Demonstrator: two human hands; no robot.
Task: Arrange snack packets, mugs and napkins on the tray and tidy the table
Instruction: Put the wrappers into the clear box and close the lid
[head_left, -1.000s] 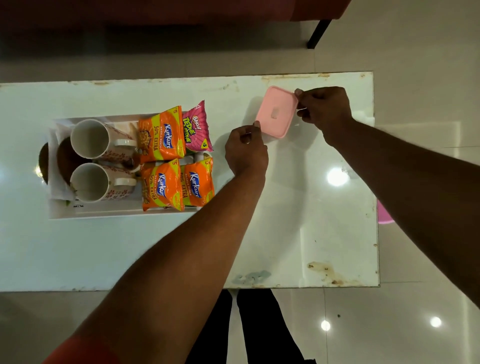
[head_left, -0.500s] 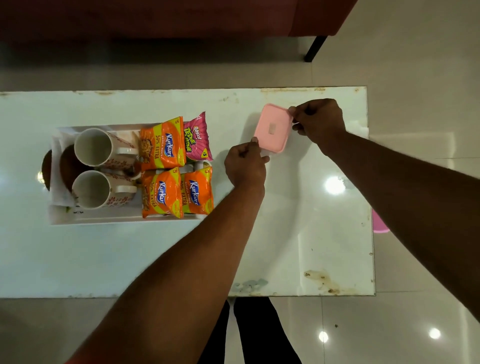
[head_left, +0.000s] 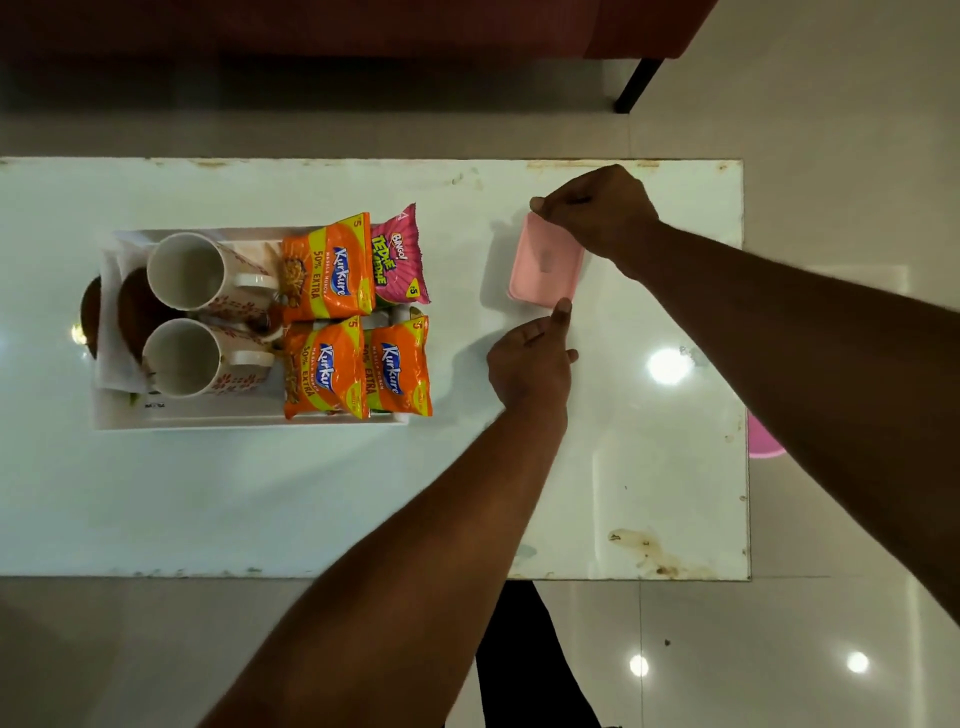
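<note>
The right hand (head_left: 597, 213) is pinching the far corner of the pink box (head_left: 545, 265), and the left hand (head_left: 530, 358) is touching its near edge with one fingertip, not gripping. The box is sitting on the tabletop (head_left: 311, 493), right of the tray (head_left: 234, 418) holding the mugs (head_left: 187, 270), snack packets (head_left: 327, 270) and napkins (head_left: 111, 270). Bare surface is lying open toward the near and right edges.

Your left hand (head_left: 532, 364) reaches fwd w/ arm straight, index finger extended and other fingers curled, while your right hand (head_left: 597, 213) sits just beyond it, knuckles up, wrist bent inward, fingers pinched together at the tips, forearm angling in from the right.
</note>
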